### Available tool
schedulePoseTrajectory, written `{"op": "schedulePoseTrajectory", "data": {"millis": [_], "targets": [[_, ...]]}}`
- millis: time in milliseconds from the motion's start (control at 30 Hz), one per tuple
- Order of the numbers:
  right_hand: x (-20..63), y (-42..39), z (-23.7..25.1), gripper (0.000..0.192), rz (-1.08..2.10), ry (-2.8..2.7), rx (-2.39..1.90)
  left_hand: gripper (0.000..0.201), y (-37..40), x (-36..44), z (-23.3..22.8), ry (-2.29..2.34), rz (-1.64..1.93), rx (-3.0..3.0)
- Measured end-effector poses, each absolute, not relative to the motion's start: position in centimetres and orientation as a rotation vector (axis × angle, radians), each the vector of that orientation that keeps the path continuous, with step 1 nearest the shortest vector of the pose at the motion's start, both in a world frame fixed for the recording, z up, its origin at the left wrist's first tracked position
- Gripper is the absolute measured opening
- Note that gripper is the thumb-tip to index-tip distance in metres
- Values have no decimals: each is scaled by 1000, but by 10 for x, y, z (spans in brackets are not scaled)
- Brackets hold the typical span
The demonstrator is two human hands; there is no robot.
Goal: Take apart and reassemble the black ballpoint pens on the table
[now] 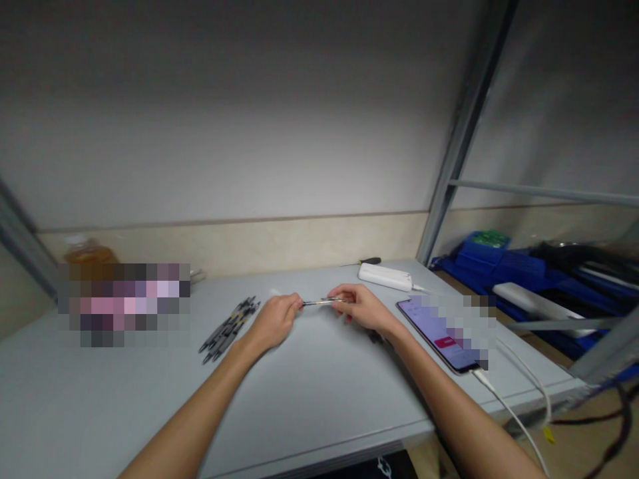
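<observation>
A slim dark pen (314,303) is held level above the desk between my two hands. My left hand (273,322) is closed around its left end. At the other end, my right hand (364,309) pinches it between thumb and fingers; a clear or silvery part shows there, too blurred to make out. Just left of my left hand lies a loose pile of several dark pens (228,330), side by side on a slant. Small dark pieces (377,337) lie partly hidden beneath my right wrist.
On the grey desk (309,406), a phone (424,329) with a white cable lies to the right. Behind it are a white power bank (384,277) and a screwdriver (369,261). A bottle of amber liquid (90,250) stands back left, beside pixelated items. A metal post (456,146) rises at right.
</observation>
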State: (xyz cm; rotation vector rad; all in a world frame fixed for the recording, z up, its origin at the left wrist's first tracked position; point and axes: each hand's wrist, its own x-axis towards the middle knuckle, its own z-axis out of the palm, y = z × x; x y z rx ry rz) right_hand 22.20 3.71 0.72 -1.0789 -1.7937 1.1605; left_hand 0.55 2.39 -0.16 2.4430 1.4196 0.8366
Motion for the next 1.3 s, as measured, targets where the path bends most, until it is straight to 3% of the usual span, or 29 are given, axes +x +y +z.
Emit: {"op": "schedulePoseTrajectory", "data": {"millis": [433,733,867,1100,1300], "targets": [[224,42,10,26,984,-1579,-1053,20,27,4,-5,1359,1193,2345],[224,41,11,28,1035,-1481,-1041,30,28,4,-3,1375,1298,2189],[224,40,11,28,1049,-1457,-1029,16,28,3,-2,1323,1314,2207],[225,40,11,28,1013,-1474,-1001,38,28,1,1,1518,1253,2151],[227,44,8,28,980,-1445,-1005,41,31,0,0,1569,1258,2088]]}}
